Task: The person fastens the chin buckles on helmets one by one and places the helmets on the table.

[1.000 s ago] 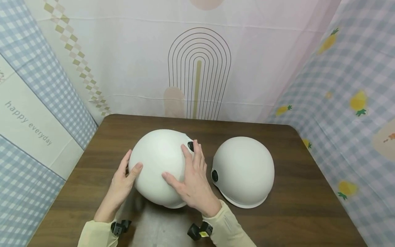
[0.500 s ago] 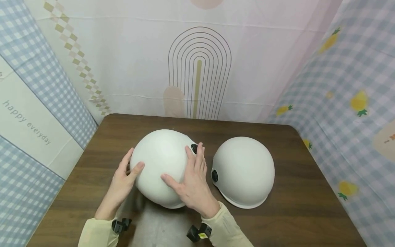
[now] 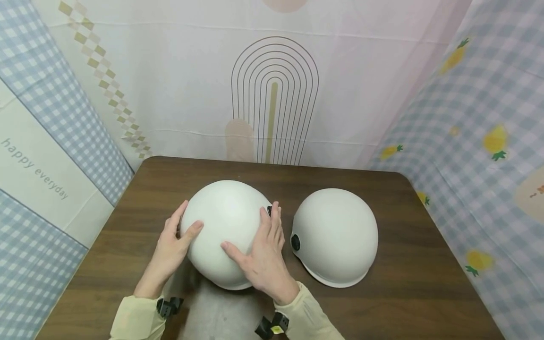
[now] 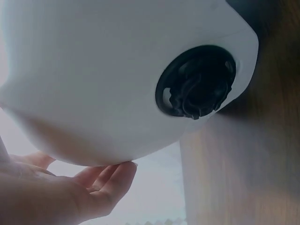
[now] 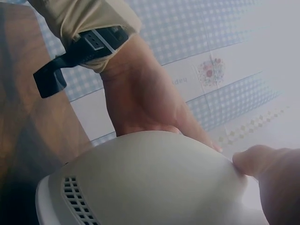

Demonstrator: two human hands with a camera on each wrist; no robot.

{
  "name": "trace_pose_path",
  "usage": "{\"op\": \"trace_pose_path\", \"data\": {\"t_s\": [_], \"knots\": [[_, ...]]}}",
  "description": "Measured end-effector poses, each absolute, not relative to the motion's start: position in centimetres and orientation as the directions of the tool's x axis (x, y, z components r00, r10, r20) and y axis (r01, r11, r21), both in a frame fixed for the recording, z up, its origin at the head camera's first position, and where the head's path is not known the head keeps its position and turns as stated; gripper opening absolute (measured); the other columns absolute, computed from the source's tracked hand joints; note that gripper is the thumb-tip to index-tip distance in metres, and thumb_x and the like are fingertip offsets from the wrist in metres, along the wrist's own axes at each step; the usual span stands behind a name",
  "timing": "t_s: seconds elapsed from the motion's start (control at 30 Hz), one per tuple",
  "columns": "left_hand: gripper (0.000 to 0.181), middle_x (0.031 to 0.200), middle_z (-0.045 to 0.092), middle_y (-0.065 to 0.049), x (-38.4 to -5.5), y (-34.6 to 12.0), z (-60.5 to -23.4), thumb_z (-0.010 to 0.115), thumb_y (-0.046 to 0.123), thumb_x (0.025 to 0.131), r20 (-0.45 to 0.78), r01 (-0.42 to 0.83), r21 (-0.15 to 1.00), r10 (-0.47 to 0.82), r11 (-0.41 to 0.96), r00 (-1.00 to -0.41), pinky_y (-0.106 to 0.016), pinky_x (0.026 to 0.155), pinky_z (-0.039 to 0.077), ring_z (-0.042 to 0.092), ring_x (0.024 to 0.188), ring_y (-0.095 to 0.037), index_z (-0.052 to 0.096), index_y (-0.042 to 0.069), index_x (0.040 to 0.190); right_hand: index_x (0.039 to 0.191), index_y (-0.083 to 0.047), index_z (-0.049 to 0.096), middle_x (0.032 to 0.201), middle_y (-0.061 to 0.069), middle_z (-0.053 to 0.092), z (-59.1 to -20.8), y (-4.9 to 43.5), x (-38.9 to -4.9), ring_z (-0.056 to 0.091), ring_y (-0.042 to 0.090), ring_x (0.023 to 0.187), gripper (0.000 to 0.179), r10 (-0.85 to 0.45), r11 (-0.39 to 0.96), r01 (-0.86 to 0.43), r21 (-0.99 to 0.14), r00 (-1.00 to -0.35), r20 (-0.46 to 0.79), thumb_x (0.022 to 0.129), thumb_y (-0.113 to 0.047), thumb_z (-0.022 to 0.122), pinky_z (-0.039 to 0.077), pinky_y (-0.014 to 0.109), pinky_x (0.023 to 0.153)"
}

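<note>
A white, domed helmet [image 3: 227,212] stands on the table between both hands. My left hand [image 3: 167,248] lies along its left side, thumb on the near surface. My right hand [image 3: 263,267] rests on its right side with straight, spread fingers, partly covering a black round fitting [image 3: 269,210]. In the left wrist view, a black ribbed knob [image 4: 199,86] sits low on the shell, and left fingertips [image 4: 123,176] touch the helmet. The right wrist view shows a slotted vent [image 5: 77,199] near its rim and the right thumb [image 5: 255,159] on the shell.
A second white helmet [image 3: 340,231], with a black round fitting [image 3: 295,242] on its left side, stands to the right on the brown wooden table [image 3: 408,264]. Patterned cloths [image 3: 178,85] hang behind the table and along both sides.
The held helmet has turned clockwise a little; its black fitting has shifted right and towards me, more under my right fingers. Both hands have followed slightly. The second helmet has not moved.
</note>
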State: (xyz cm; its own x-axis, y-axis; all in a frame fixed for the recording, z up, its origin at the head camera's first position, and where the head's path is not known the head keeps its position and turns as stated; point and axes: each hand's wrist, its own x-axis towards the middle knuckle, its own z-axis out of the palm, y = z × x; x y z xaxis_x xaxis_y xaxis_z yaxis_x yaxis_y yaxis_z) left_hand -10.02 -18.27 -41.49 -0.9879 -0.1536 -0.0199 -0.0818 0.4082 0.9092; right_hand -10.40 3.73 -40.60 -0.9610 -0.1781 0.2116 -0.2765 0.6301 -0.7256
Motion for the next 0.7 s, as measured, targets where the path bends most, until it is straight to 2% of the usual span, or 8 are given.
{"op": "trace_pose_path", "data": {"t_s": [0.17, 0.37, 0.7], "knots": [[0.074, 0.144, 0.031, -0.019, -10.2, -18.2, -41.5, 0.059, 0.046, 0.095, -0.015, -0.078, 0.905, -0.152, 0.418, -0.988, -0.062, 0.1, 0.034, 0.036, 0.131, -0.04, 0.021, 0.03, 0.156, 0.152, -0.004, 0.013, 0.161, 0.005, -0.011, -40.8, 3.6, -10.3, -0.001, 0.024, 0.147, 0.108, -0.165, 0.623, -0.26, -0.738, -0.966, 0.201, 0.08, -0.063, 0.068, 0.014, 0.059, 0.109], [0.075, 0.151, 0.024, -0.018, -10.3, -18.1, -41.4, 0.06, 0.048, 0.094, -0.005, -0.069, 0.885, -0.137, 0.461, -0.991, -0.067, 0.1, 0.028, 0.025, 0.135, -0.039, 0.022, 0.029, 0.156, 0.156, -0.012, 0.004, 0.161, 0.004, -0.012, -41.2, 3.6, -10.2, 0.001, 0.027, 0.146, 0.112, -0.171, 0.599, -0.21, -0.773, -0.976, 0.134, 0.08, -0.065, 0.066, 0.019, 0.069, 0.101], [0.075, 0.154, 0.021, -0.014, -10.5, -18.0, -41.5, 0.061, 0.049, 0.093, 0.009, -0.06, 0.863, -0.135, 0.501, -0.991, -0.069, 0.097, 0.028, 0.023, 0.131, -0.037, 0.024, 0.031, 0.155, 0.155, -0.014, 0.009, 0.161, 0.003, -0.01, -42.1, 3.8, -10.5, 0.006, 0.029, 0.144, 0.109, -0.171, 0.581, -0.179, -0.794, -0.981, 0.096, 0.079, -0.067, 0.065, 0.019, 0.075, 0.097]]}}
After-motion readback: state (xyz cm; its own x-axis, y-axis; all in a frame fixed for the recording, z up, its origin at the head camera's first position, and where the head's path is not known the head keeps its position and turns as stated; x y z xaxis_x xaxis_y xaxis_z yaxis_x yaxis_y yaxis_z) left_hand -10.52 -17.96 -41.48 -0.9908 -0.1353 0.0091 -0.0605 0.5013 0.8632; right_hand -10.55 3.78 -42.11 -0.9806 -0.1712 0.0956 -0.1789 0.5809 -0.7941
